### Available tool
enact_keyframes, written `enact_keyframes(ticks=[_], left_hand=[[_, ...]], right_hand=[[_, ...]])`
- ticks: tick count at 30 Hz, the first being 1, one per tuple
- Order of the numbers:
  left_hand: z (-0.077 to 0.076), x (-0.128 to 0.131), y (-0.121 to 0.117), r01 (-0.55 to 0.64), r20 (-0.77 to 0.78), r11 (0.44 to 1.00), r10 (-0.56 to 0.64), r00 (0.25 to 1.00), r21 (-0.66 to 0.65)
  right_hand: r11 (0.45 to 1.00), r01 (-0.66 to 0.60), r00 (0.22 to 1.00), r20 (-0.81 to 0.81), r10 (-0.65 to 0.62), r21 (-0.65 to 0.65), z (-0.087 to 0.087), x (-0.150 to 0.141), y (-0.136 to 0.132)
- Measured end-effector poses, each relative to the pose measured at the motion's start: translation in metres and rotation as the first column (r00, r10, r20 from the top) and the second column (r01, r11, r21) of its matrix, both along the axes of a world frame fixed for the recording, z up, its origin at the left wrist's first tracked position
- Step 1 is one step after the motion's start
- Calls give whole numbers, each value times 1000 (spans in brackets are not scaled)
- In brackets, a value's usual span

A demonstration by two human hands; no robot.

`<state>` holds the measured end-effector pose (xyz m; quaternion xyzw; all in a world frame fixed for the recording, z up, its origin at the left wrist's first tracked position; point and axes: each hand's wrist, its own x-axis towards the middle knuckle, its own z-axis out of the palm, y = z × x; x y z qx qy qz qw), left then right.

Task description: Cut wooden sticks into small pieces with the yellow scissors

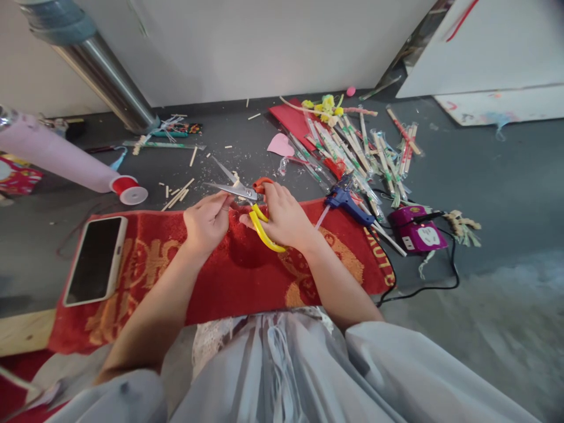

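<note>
My right hand [288,217] is wrapped round the handles of a pair of scissors [263,229], one loop yellow and the other orange. The blades stand apart and point left, over the table beyond the red towel [247,276]. Close by the lower blade, my left hand [207,220] is closed in a pinch; what its fingertips hold is too small to make out. A small pale scrap [237,179] shows at the blades. Cut pale stick pieces [178,195] and crumbs lie on the grey table left of the scissors.
Wrapped sticks [348,147] lie heaped at the back right beside yellow flowers [328,107] and a pink paper heart [281,145]. A blue glue gun [350,202] and purple power block [416,229] with a cable sit right. A phone [94,261] lies left, near a ribbon spool [129,190].
</note>
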<state>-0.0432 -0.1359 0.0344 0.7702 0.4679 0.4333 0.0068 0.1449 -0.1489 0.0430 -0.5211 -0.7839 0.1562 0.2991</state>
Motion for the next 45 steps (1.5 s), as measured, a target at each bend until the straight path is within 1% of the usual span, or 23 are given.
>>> enact_keyframes(ticks=[3, 5, 7, 10, 16, 19, 26, 31, 33, 36, 42, 45], left_hand=[[9, 2, -3, 9, -1, 995, -9, 1000, -99], [13, 4, -4, 25, -21, 991, -28, 999, -129], [14, 4, -4, 40, -39, 991, -45, 998, -127], [11, 4, -2, 43, -60, 994, -49, 997, -97], [-2, -2, 1, 41, -137, 999, -44, 990, -25], [-5, -3, 2, 49, -154, 999, -48, 987, -1], [-8, -3, 4, -13, -212, 999, 5, 977, -35], [-9, -1, 2, -64, -224, 997, 52, 973, -46], [-9, 1, 2, -80, -213, 996, 70, 975, -37], [-8, 3, 1, -73, -169, 997, 70, 983, -13], [-9, 3, 2, -72, -132, 997, 68, 989, -29], [-10, 2, 2, -58, -122, 997, 53, 991, -44]], right_hand=[[1000, -19, 1000, -15, 19, -10, 0, 0, -1], [1000, -14, 1000, -7, 14, -22, 1, 1, 0], [1000, -5, 1000, 3, 5, -25, 1, 1, 1], [1000, 4, 1000, 7, -4, -17, 1, 2, 1], [1000, 22, 1000, 22, -21, -9, 0, 1, 0], [1000, 15, 999, 32, -15, -13, 0, 2, 1], [997, 27, 998, 59, -23, -65, -2, 1, 5], [987, 44, 995, 94, -30, -155, 1, -2, 3], [981, 47, 994, 108, -27, -191, 4, -3, 2], [972, 47, 992, 126, -18, -230, 5, -4, 2], [979, -36, 996, 70, 51, -200, -1, 2, 6], [976, -68, 996, 51, 80, -206, -2, 5, 9]])
